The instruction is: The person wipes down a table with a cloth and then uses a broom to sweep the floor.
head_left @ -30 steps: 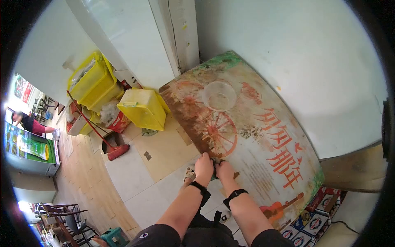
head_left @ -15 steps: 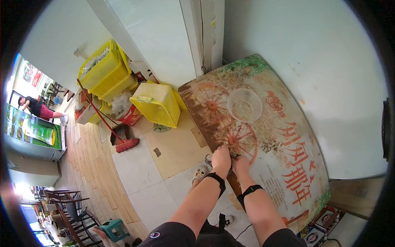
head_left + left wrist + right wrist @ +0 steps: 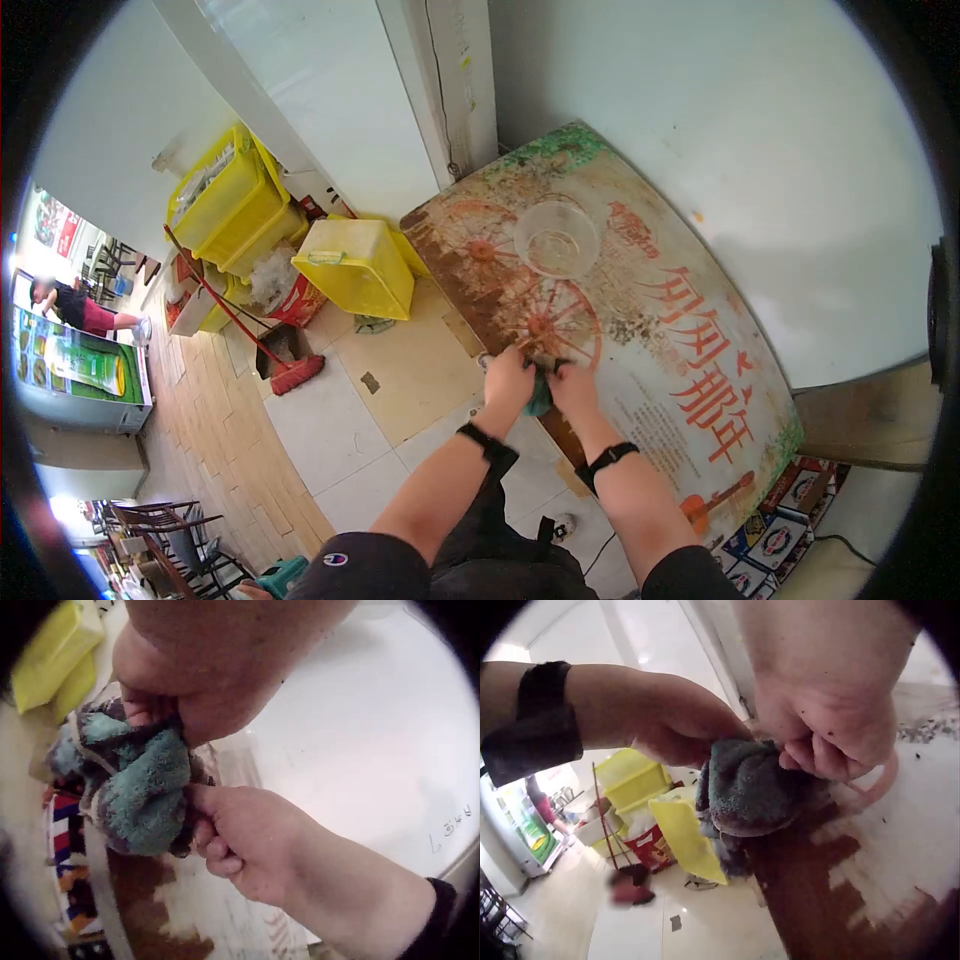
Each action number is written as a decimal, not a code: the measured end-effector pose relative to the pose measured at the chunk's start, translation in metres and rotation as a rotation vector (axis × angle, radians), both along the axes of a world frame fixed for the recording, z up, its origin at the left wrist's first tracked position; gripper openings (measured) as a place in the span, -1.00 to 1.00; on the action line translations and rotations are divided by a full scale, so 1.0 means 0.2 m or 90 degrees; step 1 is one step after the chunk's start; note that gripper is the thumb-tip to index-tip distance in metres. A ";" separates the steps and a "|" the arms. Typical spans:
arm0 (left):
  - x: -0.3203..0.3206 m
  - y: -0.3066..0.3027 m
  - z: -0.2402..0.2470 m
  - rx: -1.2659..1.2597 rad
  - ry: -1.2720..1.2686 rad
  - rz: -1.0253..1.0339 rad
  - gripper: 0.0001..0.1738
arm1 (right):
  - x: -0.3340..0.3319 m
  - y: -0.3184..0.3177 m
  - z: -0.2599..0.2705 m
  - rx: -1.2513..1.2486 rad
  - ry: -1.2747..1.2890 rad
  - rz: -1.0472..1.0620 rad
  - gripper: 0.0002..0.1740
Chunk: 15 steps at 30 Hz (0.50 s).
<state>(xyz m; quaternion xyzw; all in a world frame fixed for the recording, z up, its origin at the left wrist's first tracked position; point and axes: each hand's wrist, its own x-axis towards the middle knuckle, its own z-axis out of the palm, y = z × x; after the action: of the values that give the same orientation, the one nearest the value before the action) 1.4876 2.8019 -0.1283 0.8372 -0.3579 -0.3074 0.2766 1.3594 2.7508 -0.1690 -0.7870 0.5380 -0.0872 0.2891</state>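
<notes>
Both hands grip a damp-looking teal and grey cloth (image 3: 146,799) near the left edge of a painted table (image 3: 640,400). My left hand (image 3: 508,380) pinches one side of it, and my right hand (image 3: 574,390) holds the other, the two close together. In the left wrist view the cloth hangs bunched and folded, with a pale hem along it. The right wrist view shows the same cloth bulging between the hands, over the brown table edge. A clear round plastic tub (image 3: 557,240) stands on the table beyond the hands.
Yellow bins (image 3: 357,268) stand on the floor at the left, with a red broom (image 3: 297,374) and dustpan nearby. A white wall borders the table's right side. Boxes (image 3: 785,535) sit by its near right corner. Another person (image 3: 80,303) is far left.
The head view swung right and then back left. Both hands stay on the cloth at the table edge, and more of its teal side now shows between them.
</notes>
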 end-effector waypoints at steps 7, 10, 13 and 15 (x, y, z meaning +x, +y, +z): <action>-0.26 0.39 -0.23 -0.015 0.021 0.215 -0.69 | -0.12 0.31 0.03 0.134 0.140 0.040 -0.67; -0.27 0.38 -0.33 -0.003 0.047 0.245 -0.68 | -0.07 0.31 0.04 0.126 0.136 0.029 -0.66; -0.22 0.35 -0.36 -0.030 0.059 0.264 -0.68 | -0.02 0.29 0.02 0.118 0.122 0.004 -0.64; -0.21 0.35 -0.30 -0.039 0.063 0.260 -0.68 | 0.00 0.28 -0.06 0.124 0.108 -0.009 -0.63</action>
<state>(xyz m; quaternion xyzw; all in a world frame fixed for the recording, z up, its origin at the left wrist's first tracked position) 1.4457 2.8727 -0.1889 0.8676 -0.1759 -0.2747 0.3754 1.3587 2.8059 -0.1812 -0.7559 0.5722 0.0300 0.3166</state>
